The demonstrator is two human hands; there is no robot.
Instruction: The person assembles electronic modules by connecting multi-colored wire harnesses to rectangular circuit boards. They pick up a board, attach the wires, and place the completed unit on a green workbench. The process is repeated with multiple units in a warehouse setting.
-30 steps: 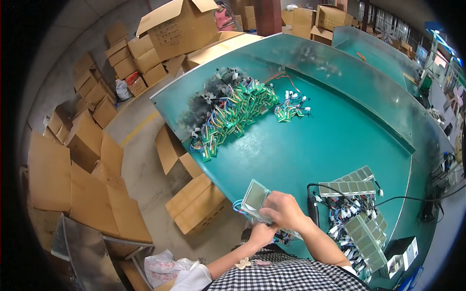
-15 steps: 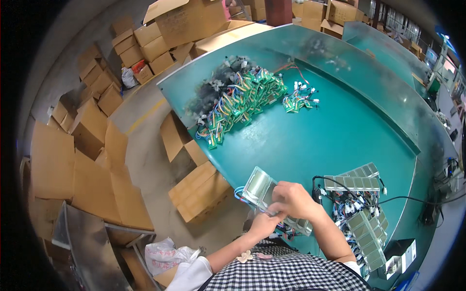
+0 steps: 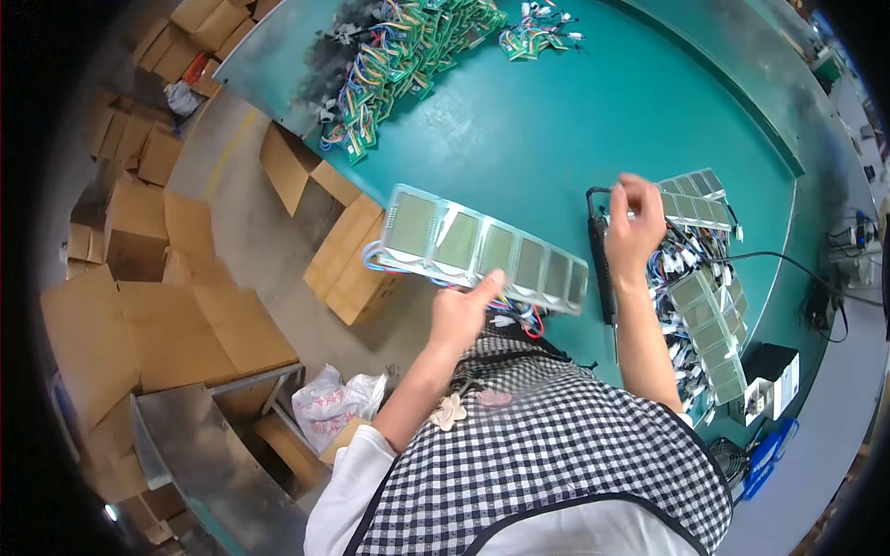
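My left hand (image 3: pixel 461 315) grips a long strip of grey display panels (image 3: pixel 496 248) by its lower edge, thumb on the front. The strip is held tilted above my lap, with blue and red wires (image 3: pixel 531 324) hanging behind and below it. My right hand (image 3: pixel 637 227) is over the table beside a black pen-shaped electric screwdriver (image 3: pixel 601 269) with a thin metal tip. Its fingers are bent and partly blurred, and whether they touch the screwdriver or its cord I cannot tell. More display strips (image 3: pixel 709 338) lie right of that hand on bundles of wires and white connectors.
Green circuit boards with wires (image 3: pixel 408 69) are heaped at the far left of the green table (image 3: pixel 519 139), a smaller bunch (image 3: pixel 538 35) beside them. A black cord (image 3: pixel 797 266) crosses the right side. Cardboard boxes (image 3: pixel 357 269) stand on the floor at left.
My right hand has left the display strip and moved right to the screwdriver. My left hand now holds the strip alone, its panels facing up. The view has tilted down.
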